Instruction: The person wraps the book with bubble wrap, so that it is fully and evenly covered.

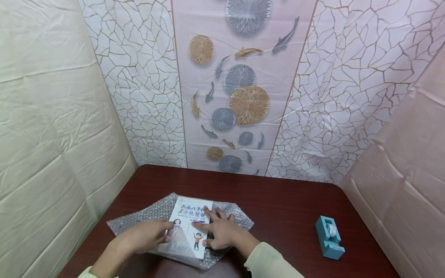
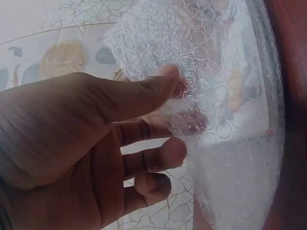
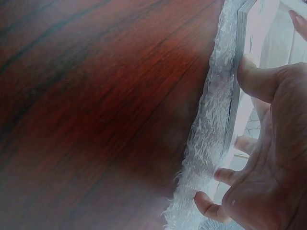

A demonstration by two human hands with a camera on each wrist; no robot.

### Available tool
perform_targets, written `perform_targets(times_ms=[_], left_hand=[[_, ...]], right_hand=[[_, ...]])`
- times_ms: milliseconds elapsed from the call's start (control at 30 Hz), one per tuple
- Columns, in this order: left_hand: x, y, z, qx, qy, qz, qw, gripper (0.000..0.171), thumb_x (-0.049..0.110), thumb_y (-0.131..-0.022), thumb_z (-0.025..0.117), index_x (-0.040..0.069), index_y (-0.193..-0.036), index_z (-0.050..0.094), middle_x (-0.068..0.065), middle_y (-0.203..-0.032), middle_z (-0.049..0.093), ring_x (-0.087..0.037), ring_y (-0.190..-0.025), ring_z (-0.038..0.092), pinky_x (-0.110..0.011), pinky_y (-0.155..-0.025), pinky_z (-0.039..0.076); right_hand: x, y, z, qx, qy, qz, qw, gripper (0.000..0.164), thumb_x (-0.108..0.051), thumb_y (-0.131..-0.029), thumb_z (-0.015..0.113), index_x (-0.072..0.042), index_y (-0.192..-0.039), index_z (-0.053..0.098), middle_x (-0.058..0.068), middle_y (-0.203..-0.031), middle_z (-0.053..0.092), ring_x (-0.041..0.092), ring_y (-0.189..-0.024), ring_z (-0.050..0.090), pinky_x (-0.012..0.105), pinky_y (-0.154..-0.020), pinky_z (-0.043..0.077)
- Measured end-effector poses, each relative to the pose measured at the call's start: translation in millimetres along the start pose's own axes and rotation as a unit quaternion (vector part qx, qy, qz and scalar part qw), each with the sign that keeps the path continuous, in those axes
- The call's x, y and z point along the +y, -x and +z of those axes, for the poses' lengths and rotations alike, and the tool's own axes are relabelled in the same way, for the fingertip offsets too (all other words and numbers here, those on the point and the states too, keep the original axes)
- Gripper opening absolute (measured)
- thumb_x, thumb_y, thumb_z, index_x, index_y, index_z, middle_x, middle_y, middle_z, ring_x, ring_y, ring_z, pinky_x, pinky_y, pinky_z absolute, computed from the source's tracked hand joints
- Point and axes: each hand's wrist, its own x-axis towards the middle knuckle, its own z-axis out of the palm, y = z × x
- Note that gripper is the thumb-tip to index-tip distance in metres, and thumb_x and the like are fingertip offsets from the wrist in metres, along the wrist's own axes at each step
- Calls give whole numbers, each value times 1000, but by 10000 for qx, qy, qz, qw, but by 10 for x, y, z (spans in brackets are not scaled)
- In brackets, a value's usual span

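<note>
A white book [image 1: 185, 212] with blue lettering and cartoon figures lies on a sheet of bubble wrap [image 1: 149, 213]. Part of the clear sheet is folded over the book's lower left. My left hand [image 1: 144, 234] is at the book's left side; in the left wrist view its thumb and forefinger pinch the bubble wrap [image 2: 230, 177], with the other fingers loosely bent. From the right, my right hand [image 1: 224, 231] rests on the cover with spread fingers. In the right wrist view its thumb touches the book's edge [image 3: 235, 91], and bubble wrap [image 3: 206, 120] sticks out beneath.
A blue tape dispenser [image 1: 329, 237] holding a roll of tape stands on the right of the dark red table [image 1: 278, 216]. Patterned cloth [image 1: 149, 77] hangs behind the table, and pale padded panels [image 1: 45, 135] flank it on both sides.
</note>
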Motion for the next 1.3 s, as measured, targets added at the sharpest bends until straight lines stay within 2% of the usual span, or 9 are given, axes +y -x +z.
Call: perform_targets(times_ms=[200, 433, 533, 700, 967, 1300], left_hand=[[100, -39, -64, 6, -67, -95, 9999, 21, 36, -101, 78, 26, -90, 63, 15, -87, 61, 2, -76, 50, -28, -66, 48], [85, -125, -50, 254, 272, 316, 9988, 8, 29, -101, 79, 27, -95, 75, 17, -90, 65, 6, -82, 55, -26, -73, 54], [70, -165, -42, 256, 482, 443, 9975, 6, 30, -102, 78, 26, -98, 78, 19, -93, 67, 8, -86, 57, -26, -77, 55], [56, -203, -29, 181, 757, 305, 9965, 10, 34, -104, 76, 27, -98, 80, 20, -95, 71, 8, -89, 60, -29, -81, 58], [-3, -228, 9, 440, 1219, 128, 9915, 5, 26, -103, 77, 27, -98, 76, 18, -96, 74, 5, -91, 64, -31, -82, 60], [-61, -283, 44, 801, 1307, -179, 9880, 6, 25, -105, 76, 25, -98, 76, 15, -92, 69, 2, -84, 61, -24, -73, 56]], right_hand=[[-6, 2, -10, -24, -4, 9, 10000, 67, -69, -104, 60, -59, -166, 37, 6, -188, 12, 53, -170, 15, 93, -117, 26], [-6, 3, -23, -32, 9, 18, 10000, 68, -69, -104, 60, -59, -166, 37, 6, -188, 11, 54, -170, 15, 93, -117, 26], [-1, 2, -23, -29, -20, 14, 10000, 67, -68, -104, 61, -59, -166, 37, 6, -188, 11, 54, -169, 16, 93, -117, 26], [4, 5, -18, -35, -83, 32, 10000, 67, -65, -104, 62, -59, -166, 37, 6, -188, 11, 53, -170, 15, 93, -117, 25], [-32, 9, -12, -44, -17, 61, 10000, 66, -65, -104, 63, -60, -165, 38, 5, -188, 12, 52, -170, 17, 92, -117, 27], [5, -19, 12, -64, -16, 49, 10000, 67, -68, -104, 61, -61, -166, 36, 4, -188, 11, 52, -170, 15, 93, -117, 26]])
